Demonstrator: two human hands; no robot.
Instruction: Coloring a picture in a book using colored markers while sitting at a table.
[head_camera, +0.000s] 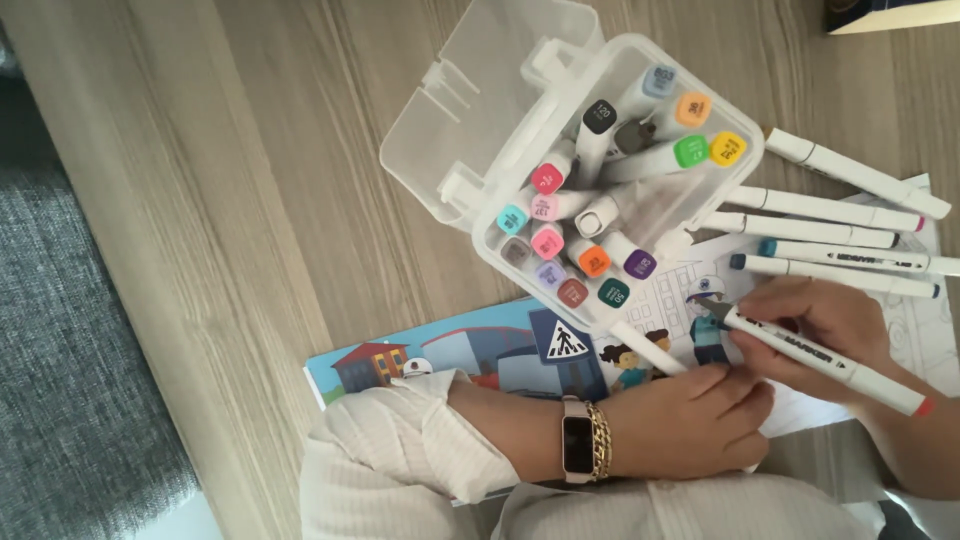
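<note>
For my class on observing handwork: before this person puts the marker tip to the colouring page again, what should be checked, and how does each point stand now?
1. Marker gripped in right hand: ok.
2. Marker tip uncapped, on the figure in the colouring page: ok.
3. Left hand pressing the page flat: ok.
4. Clear marker box standing clear of the page: not ok, its corner overlaps it.
5. Loose markers lying off the drawing area: not ok, they rest on the page's right part.
6. Ink still flowing: cannot tell.

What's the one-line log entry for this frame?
right hand: holds white marker, tip on colouring page | left hand: flat on page | marker box: open
</note>
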